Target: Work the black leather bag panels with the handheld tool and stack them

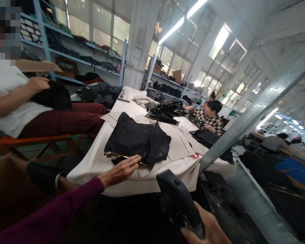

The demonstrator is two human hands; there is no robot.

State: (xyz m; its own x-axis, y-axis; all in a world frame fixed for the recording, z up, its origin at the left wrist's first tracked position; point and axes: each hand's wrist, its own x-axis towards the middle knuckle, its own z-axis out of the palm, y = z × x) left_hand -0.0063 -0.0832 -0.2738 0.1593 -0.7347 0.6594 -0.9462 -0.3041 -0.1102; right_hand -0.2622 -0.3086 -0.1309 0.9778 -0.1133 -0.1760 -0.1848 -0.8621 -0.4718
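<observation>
My left hand [127,169], in a purple sleeve, lies with its fingers stretched out on the near edge of a black fabric piece [132,134]. A gold-toothed zipper [117,155] runs along that edge, just beside my fingertips. My right hand [205,225] is closed round the curved handle of a black hand-held tool [176,191] with a broad, flat head; its exact kind does not show. The tool is held up in front of the table's near edge, apart from the fabric. More black pieces [160,144] lie overlapped at the right of the stack.
A pale cloth covers the table [91,169]. Dark zippered pieces [165,110] are heaped at its far end. A slanted metal post [244,112] rises at the right. One person [12,91] sits at left holding black cloth; another [208,118] works across the table.
</observation>
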